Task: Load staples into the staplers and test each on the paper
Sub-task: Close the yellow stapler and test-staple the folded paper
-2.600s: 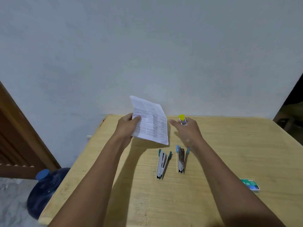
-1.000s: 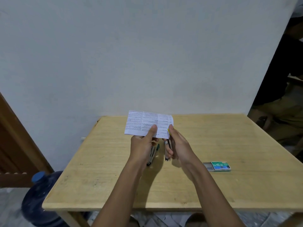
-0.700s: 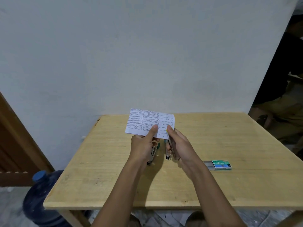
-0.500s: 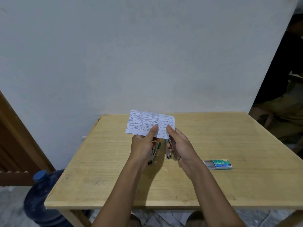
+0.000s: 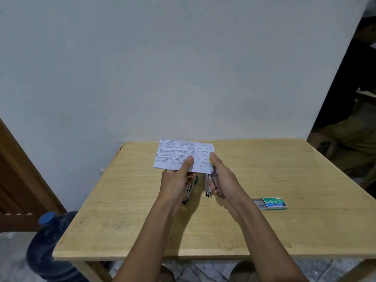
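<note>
My left hand [image 5: 176, 180] pinches a printed paper [image 5: 177, 152] by its lower edge, holding it above the wooden table [image 5: 284, 169]. My right hand [image 5: 222, 180] grips a small yellow-tipped stapler [image 5: 213, 169] at the paper's right edge. Two silver staplers with teal ends lie on the table below my hands. The left stapler [image 5: 188, 193] is partly hidden by my left hand, and the right stapler [image 5: 207, 186] lies beside my right palm. A green staple box [image 5: 273, 202], slid partly open, sits to the right.
A white wall stands right behind the table. A blue water jug [image 5: 50, 241] stands on the floor at the table's left front corner, beside a wooden door [image 5: 12, 169]. A seated person [image 5: 345, 129] is at the far right.
Since 2.6 s ago the paper has turned level, and my right hand has brought the yellow-tipped stapler to its right edge. Over the last second the hands hardly moved.
</note>
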Action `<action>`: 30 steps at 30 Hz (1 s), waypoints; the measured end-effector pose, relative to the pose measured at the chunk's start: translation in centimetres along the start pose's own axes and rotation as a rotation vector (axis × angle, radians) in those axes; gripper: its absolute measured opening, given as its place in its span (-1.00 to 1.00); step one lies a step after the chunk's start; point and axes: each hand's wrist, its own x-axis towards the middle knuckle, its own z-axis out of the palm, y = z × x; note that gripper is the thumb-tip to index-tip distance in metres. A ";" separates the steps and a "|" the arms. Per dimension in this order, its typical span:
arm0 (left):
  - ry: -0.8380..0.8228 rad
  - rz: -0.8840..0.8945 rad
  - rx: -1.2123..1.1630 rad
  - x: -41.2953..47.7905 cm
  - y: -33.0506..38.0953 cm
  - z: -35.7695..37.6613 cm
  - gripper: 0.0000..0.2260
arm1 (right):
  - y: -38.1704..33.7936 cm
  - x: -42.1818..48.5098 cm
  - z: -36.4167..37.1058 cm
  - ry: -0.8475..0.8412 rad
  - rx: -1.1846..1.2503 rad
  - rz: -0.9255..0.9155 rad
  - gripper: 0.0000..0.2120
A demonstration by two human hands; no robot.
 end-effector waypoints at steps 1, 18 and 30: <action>-0.009 -0.004 -0.015 0.0 0.0 0.0 -0.77 | -0.1 0.1 -0.2 0.018 0.046 0.016 -0.57; 0.009 -0.175 -0.094 2.0 3.5 -4.7 -0.78 | -1.8 3.0 -0.7 0.052 -0.079 -0.047 -0.86; 0.795 0.005 0.714 7.7 -0.5 -9.0 -0.42 | -1.0 3.1 -2.6 0.152 -0.312 0.015 -0.79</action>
